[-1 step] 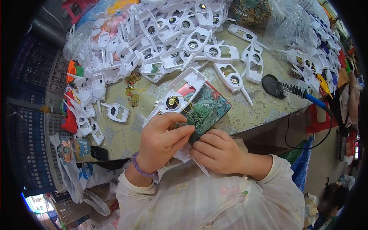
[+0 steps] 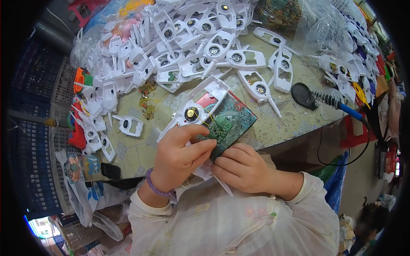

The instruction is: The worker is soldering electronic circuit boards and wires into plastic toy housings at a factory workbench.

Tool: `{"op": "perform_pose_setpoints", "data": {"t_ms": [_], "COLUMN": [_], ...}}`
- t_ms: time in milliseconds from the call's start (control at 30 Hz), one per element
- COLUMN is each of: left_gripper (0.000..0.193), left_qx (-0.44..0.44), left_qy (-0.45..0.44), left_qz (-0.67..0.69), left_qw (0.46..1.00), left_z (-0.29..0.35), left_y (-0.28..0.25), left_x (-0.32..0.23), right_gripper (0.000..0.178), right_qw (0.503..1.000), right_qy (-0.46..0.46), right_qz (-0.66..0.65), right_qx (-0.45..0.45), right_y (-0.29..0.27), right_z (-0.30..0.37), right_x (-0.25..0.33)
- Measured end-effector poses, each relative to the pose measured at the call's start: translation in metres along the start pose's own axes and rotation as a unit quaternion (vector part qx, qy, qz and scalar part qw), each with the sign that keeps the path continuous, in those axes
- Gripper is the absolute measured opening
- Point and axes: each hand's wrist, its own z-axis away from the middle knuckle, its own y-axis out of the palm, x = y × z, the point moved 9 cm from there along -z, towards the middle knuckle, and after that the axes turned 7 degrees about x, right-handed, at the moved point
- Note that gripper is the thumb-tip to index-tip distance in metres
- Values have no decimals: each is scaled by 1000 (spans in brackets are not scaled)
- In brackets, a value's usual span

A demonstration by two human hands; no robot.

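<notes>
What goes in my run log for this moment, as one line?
left hand: holds white shell | right hand: on green board | soldering iron: on table

Person, two bare hands, light sheer garment.
Left hand (image 2: 179, 155): purple bead bracelet (image 2: 154, 187) at wrist. Right hand (image 2: 241, 168): no ornament. Sleeves (image 2: 307, 200) cream-white, thin, loose, gathered cuffs; faint floral embroidery (image 2: 260, 213) in pink and green on front.

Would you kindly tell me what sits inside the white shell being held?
Inside the white shell: a round speaker, thin wires and a green circuit board. The left hand hides its lower end.
</notes>
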Motion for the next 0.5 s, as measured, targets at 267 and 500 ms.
{"op": "perform_pose_setpoints", "data": {"t_ms": [267, 500], "left_gripper": [21, 24], "left_qx": [99, 114], "left_qy": [124, 116], "left_qz": [-48, -47], "left_qw": [986, 986], "left_z": [-14, -10], "left_y": [11, 11], "left_x": [-8, -10], "right_gripper": [22, 22], "right_qw": [999, 996], "right_qy": [28, 67], "right_qz": [-16, -52], "right_qx": [-13, -25], "right_y": [-3, -6], "right_z": [7, 16], "right_x": [-12, -31]}}
